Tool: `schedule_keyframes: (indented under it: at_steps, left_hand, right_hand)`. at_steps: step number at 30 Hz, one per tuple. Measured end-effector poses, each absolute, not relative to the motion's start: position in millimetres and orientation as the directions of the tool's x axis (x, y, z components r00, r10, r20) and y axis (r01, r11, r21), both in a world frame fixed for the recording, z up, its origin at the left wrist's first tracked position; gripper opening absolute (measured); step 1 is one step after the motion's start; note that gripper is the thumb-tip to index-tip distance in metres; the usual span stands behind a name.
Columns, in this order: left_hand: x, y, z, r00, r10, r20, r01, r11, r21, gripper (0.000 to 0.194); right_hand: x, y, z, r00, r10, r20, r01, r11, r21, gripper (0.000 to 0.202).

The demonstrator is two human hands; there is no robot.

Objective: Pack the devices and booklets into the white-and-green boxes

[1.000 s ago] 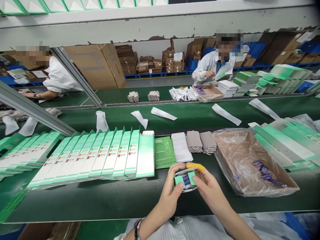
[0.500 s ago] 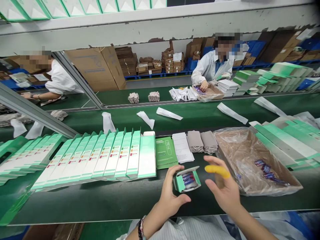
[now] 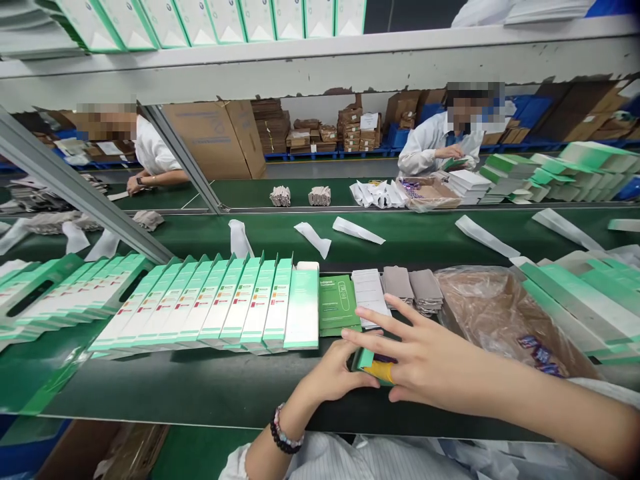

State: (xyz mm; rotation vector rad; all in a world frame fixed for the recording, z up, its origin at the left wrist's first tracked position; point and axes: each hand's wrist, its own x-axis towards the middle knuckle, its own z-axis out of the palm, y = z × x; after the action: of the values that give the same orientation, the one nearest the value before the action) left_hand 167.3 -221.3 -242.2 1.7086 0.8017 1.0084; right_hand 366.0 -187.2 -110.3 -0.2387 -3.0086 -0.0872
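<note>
My left hand [image 3: 333, 373] is closed around a small green and white carton [image 3: 367, 359], with the thumb below and the fingers at its far side. Over the carton's open end reaches my right hand [image 3: 430, 363], its fingers spread and stretched. A yellow cover [image 3: 381, 371] wraps one right finger, which is bent down at the carton opening. Most of the carton and its contents are hidden behind the right hand. Just beyond the hands lie green booklets [image 3: 336, 303], folded white leaflets [image 3: 369, 290] and grey cloth pouches [image 3: 425, 290].
A row of green-white boxes [image 3: 245, 300] stands on the left. A plastic-lined cardboard tray [image 3: 480, 307] holds blue-purple battery packs [image 3: 540, 353]. Flattened cartons [image 3: 580, 307] lie at the right. White paper strips [image 3: 357, 231] rest on the middle belt. Two co-workers sit opposite.
My right hand has moved left, from beside the carton to over its opening. My left hand still holds the carton. The right co-worker's hand has left the tray there. The view has shifted slightly.
</note>
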Motion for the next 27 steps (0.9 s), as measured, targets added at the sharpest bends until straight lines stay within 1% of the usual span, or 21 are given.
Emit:
schedule_keyframes:
  at_steps: [2,3,6,8,9,11,13,14,15,16,17,18,19,20,21,22,23,24,25,27]
  left_hand:
    - [167.8,-222.3,-242.8,0.442,0.862,0.250,0.060,-0.307,0.950,0.076]
    - [168.0,-222.6,-243.1,0.436,0.865,0.247,0.060,-0.302,0.951,0.074]
    - [168.6,-222.1,-243.3,0.419,0.870,0.258,0.053,-0.307,0.950,0.069]
    - [169.0,-221.0,-242.4,0.409,0.872,0.268,0.047,-0.313,0.949,0.066]
    - [169.2,-220.5,-241.7,0.403,0.874,0.270,0.043,-0.313,0.949,0.066]
    - [169.9,-220.6,-240.8,0.393,0.878,0.274,0.036,-0.313,0.949,0.065]
    - [171.2,-222.5,-241.5,0.376,0.886,0.273,0.029,-0.305,0.952,0.064]
    - [172.2,-224.2,-242.6,0.357,0.895,0.266,0.026,-0.295,0.955,0.064]
    - [173.3,-226.3,-244.3,0.333,0.908,0.255,0.022,-0.278,0.960,0.064]
    - [174.6,-228.6,-246.4,0.308,0.920,0.240,0.015,-0.257,0.966,0.064]
    - [176.1,-231.0,-248.5,0.283,0.931,0.233,0.001,-0.243,0.970,0.067]
    - [177.6,-233.4,-250.2,0.258,0.936,0.238,-0.024,-0.240,0.970,0.071]
    - [179.2,-235.5,-251.1,0.237,0.938,0.252,-0.060,-0.244,0.968,0.073]
    - [180.9,-237.4,-251.0,0.217,0.939,0.268,-0.103,-0.251,0.963,0.074]
    - [182.8,-238.9,-249.6,0.200,0.939,0.281,-0.145,-0.255,0.956,0.072]
    - [185.0,-240.1,-246.9,0.184,0.940,0.286,-0.180,-0.254,0.950,0.067]
    - [187.7,-241.0,-243.4,0.174,0.944,0.280,-0.205,-0.244,0.948,0.061]
    - [191.0,-241.8,-239.3,0.165,0.949,0.269,-0.222,-0.230,0.947,0.053]
    - [194.6,-242.3,-235.4,0.154,0.953,0.263,-0.233,-0.223,0.946,0.047]
    - [202.2,-242.4,-230.2,0.105,0.956,0.275,-0.241,-0.244,0.939,0.037]
  right_hand:
    - [365.1,-185.3,-108.6,-0.981,0.154,0.119,0.151,0.988,-0.032,0.031]
    - [364.8,-184.6,-107.9,-0.979,0.167,0.115,0.157,0.983,-0.092,0.030]
    - [362.5,-183.0,-105.4,-0.963,0.239,0.123,0.189,0.928,-0.322,0.029]
    - [359.9,-182.3,-102.2,-0.945,0.291,0.151,0.200,0.877,-0.438,0.029]
    - [359.1,-182.5,-100.1,-0.935,0.313,0.165,0.204,0.859,-0.470,0.029]
    - [360.9,-184.7,-96.2,-0.922,0.336,0.191,0.210,0.850,-0.483,0.028]
    - [369.7,-190.7,-96.6,-0.913,0.346,0.217,0.222,0.866,-0.447,0.031]
    - [376.7,-195.2,-100.3,-0.891,0.374,0.257,0.245,0.873,-0.421,0.035]
    - [384.5,-200.8,-107.0,-0.838,0.433,0.332,0.289,0.868,-0.403,0.038]
    - [392.3,-207.1,-117.1,-0.738,0.525,0.424,0.359,0.838,-0.411,0.041]
    - [399.1,-213.7,-130.2,-0.592,0.634,0.497,0.439,0.771,-0.461,0.044]
    - [404.0,-220.2,-145.6,-0.418,0.742,0.524,0.494,0.670,-0.554,0.045]
    - [406.3,-226.2,-162.4,-0.262,0.838,0.479,0.502,0.542,-0.674,0.045]
    - [405.9,-231.2,-179.2,-0.169,0.913,0.370,0.458,0.406,-0.791,0.045]
    - [402.8,-234.8,-194.8,-0.138,0.961,0.239,0.371,0.274,-0.887,0.044]
    - [397.5,-237.1,-208.1,-0.158,0.981,0.116,0.268,0.155,-0.951,0.044]
    - [390.7,-238.0,-218.2,-0.192,0.981,0.030,0.156,0.061,-0.986,0.042]
    - [383.1,-237.7,-224.9,-0.218,0.976,-0.017,0.052,-0.006,-0.999,0.041]
    - [375.7,-236.5,-228.4,-0.231,0.972,-0.034,-0.033,-0.043,-0.999,0.039]
    - [363.0,-232.6,-228.0,-0.227,0.974,-0.021,-0.152,-0.057,-0.987,0.036]
